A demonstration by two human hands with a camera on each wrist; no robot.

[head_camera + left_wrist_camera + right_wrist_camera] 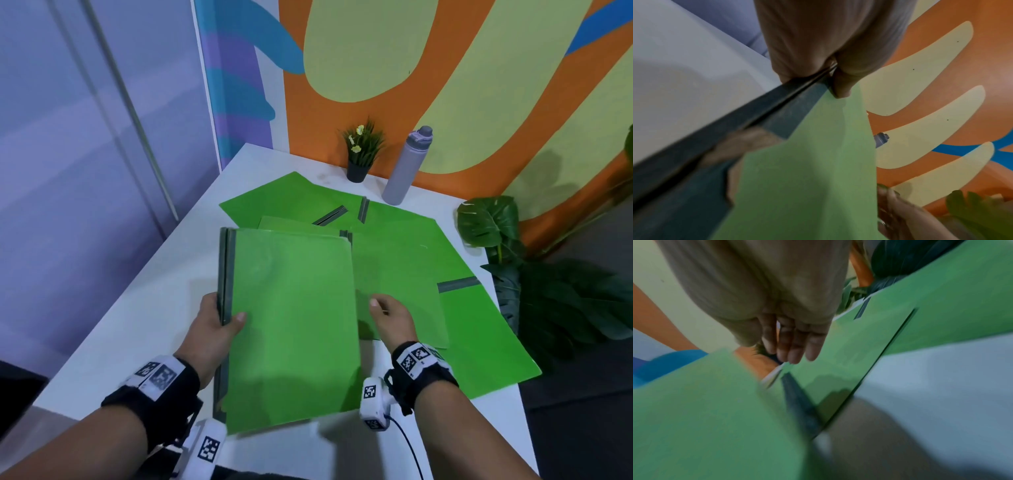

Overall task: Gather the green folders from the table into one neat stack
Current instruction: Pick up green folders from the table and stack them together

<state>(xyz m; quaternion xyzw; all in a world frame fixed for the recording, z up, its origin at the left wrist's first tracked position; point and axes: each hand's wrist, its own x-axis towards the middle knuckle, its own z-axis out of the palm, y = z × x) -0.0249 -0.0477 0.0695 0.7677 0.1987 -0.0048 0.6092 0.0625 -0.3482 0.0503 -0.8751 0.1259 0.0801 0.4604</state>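
My left hand grips a small stack of green folders by its dark grey spine, thumb on the top cover, lifted off the white table. The left wrist view shows the same pinch on the spine. My right hand hovers beside the stack's right edge with fingers straight and together, holding nothing, above another green folder. The right wrist view shows those straight fingers over the flat folder. Several more green folders lie overlapping further back and to the right.
A grey water bottle and a small potted plant stand at the table's back edge against the painted wall. Large dark leaves crowd the table's right side. A bare strip of table lies to the left of the folders.
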